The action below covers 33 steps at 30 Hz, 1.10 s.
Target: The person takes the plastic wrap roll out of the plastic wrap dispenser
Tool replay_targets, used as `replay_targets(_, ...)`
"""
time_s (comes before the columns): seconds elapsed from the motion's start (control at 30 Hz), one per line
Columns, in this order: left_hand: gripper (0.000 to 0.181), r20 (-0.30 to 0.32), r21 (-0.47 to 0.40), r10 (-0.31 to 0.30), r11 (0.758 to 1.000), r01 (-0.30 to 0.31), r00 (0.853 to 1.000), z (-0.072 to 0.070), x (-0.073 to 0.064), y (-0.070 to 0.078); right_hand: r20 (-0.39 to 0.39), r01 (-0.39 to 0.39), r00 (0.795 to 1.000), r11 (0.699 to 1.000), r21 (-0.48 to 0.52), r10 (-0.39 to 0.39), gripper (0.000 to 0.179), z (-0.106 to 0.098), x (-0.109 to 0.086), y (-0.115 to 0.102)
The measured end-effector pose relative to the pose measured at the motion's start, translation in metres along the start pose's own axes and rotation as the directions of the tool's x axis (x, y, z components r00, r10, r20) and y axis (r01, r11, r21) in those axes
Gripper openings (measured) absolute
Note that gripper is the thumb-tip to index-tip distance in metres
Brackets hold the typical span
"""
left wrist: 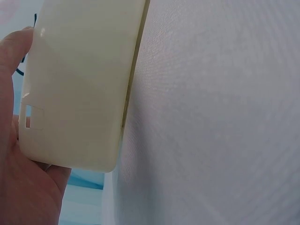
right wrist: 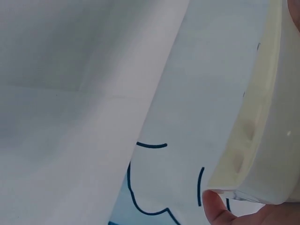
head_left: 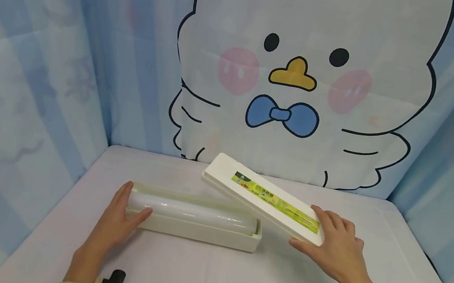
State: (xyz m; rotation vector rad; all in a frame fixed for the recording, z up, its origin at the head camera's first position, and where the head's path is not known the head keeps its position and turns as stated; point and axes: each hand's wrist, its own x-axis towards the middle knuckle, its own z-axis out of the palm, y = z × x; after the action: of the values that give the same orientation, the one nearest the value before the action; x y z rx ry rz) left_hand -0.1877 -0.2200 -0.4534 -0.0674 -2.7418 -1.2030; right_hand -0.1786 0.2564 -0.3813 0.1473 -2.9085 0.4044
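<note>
A long cream plastic-wrap box [head_left: 198, 233] stands on the table with its top off, and a white roll of plastic wrap [head_left: 201, 215] lies inside it. My left hand [head_left: 113, 227] grips the box's left end, thumb over the near rim. In the left wrist view the box's smooth outer wall [left wrist: 79, 84] shows, with a small slot near its end. My right hand [head_left: 339, 250] holds the box's lid [head_left: 224, 167] by its right end. This lid, with a yellow-green label [head_left: 275, 202], slants above and behind the box's right part. Its hollow underside [right wrist: 253, 136] shows in the right wrist view.
A white cloth covers the table [head_left: 204, 278]. Behind it hangs a curtain [head_left: 279, 155] with a cartoon bird, and blue-and-white curtains [head_left: 39, 80] close off the sides. Black wrist mounts [head_left: 113, 282] sit by both sleeves.
</note>
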Motion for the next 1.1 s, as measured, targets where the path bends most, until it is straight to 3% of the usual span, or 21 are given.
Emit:
replay_targets(0.47,0.097,0.037,0.026,-0.029,0.999,0.028,0.999,-0.002,0.002,0.003,-0.026,-0.051,0.998,0.998,-0.022,0.051,0.110,-0.009,-0.007,0.017)
replay_targets(1.1,0.098,0.027,0.002,-0.023,1.000,0.023,0.999,-0.001,0.001,-0.001,-0.043,-0.093,0.995,0.993,-0.076,0.090,0.105,-0.015,-0.024,0.054)
